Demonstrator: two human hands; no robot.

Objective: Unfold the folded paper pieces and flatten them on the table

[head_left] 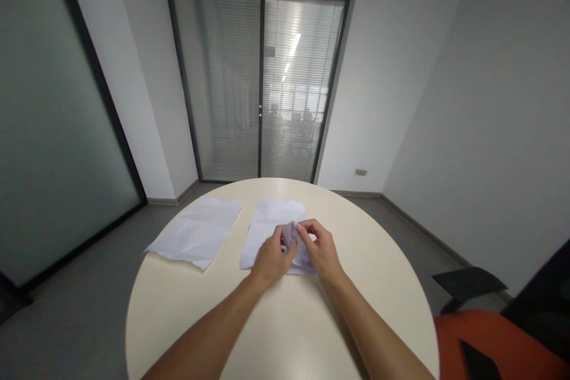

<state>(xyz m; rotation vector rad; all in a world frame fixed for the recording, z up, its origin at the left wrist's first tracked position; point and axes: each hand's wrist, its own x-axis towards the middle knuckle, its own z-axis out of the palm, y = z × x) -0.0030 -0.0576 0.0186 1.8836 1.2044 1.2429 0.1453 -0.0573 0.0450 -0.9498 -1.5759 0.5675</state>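
Head view: the left hand (271, 260) and the right hand (324, 252) both grasp a folded piece of paper (291, 232) between the fingertips. The folded piece is positioned over the right part of the white paper (267, 219) on the round table (360, 243). A creased sheet (200, 230) lies apart, to the left. A chair (503, 338) stands at the near right; a glass door (222, 89) is at the far side.
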